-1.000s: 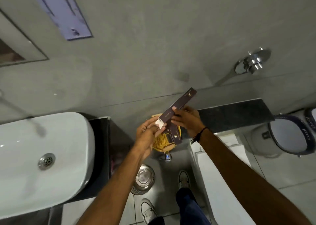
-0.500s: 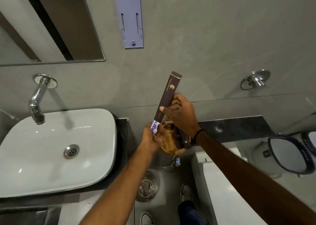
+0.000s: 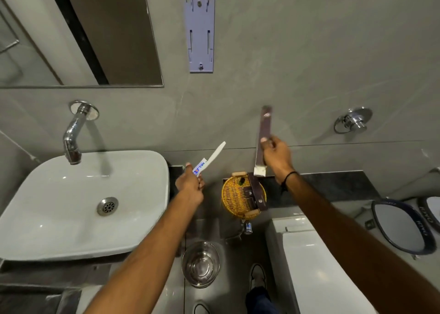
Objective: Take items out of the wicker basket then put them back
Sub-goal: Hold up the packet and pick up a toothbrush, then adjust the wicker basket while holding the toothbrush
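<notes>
A round yellow wicker basket (image 3: 234,195) sits on the dark ledge between the sink and the toilet, with another long brown box (image 3: 257,195) lying across it. My left hand (image 3: 190,185) holds a white toothbrush (image 3: 214,156) together with a small toothpaste tube (image 3: 199,168), raised left of the basket. My right hand (image 3: 277,157) grips a long brown box (image 3: 263,137), held upright above the basket's right side with its open white end pointing down.
A white sink (image 3: 78,204) with a chrome tap (image 3: 73,132) is on the left. The toilet tank (image 3: 316,256) and seat (image 3: 402,228) are on the right. A steel bin (image 3: 200,263) stands on the floor below. A wall valve (image 3: 354,122) sits at right.
The toothbrush and tube have come out of the brown box. My left hand moved left with them, and my right hand lifted the box to the right. The view tilted upward.
</notes>
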{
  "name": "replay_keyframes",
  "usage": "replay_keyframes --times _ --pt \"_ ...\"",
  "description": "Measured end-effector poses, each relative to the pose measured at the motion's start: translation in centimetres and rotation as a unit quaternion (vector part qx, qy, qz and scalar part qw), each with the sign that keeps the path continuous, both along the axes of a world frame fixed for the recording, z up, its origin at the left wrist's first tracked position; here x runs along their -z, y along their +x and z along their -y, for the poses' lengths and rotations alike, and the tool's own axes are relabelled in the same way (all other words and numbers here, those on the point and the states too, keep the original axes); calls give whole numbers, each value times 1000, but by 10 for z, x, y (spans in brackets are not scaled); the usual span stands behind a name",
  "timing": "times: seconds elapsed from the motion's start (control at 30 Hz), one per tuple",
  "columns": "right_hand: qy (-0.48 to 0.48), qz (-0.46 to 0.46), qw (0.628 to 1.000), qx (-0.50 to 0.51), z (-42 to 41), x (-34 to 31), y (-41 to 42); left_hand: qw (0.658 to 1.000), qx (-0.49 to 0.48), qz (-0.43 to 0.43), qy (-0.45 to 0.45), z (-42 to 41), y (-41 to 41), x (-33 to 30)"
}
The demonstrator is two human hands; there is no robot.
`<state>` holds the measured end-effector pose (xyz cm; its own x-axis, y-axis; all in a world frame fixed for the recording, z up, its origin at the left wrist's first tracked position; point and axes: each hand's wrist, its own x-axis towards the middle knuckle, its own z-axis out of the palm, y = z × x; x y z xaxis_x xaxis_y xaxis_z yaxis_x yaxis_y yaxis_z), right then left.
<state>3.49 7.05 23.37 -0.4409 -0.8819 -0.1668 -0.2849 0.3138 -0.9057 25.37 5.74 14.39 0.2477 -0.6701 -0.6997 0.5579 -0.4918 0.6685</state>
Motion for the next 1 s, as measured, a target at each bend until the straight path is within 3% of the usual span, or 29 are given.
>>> replay_keyframes --times 0.13,0.27,0.4,0.53,0.7,0.77,0.83,0.9,1.0 --pt "155 -89 965 -192 -23 41 25 1000 6 16 -10 0 8 0" --pt "227 -273 879 -318 -36 66 51 999 26 21 -9 -5 16 8" --pt "264 -335 820 -383 -47 86 80 999 37 26 4 -15 21 14" --pt "279 -328 803 -413 -59 109 98 998 58 33 17 -23 21 15" --pt "253 -293 844 -371 -57 113 90 996 64 52 20 -24 18 18" --pt "246 -231 882 -328 -44 109 72 996 60 61 23 -22 17 21" --pt "264 -40 929 -258 -29 101 52 995 59 72 27 -20 15 26" --pt "267 183 928 -182 -18 86 35 993 63 95 33 -17 11 31" --pt "254 310 901 -165 1 72 9 984 79 156 37 -11 1 44"
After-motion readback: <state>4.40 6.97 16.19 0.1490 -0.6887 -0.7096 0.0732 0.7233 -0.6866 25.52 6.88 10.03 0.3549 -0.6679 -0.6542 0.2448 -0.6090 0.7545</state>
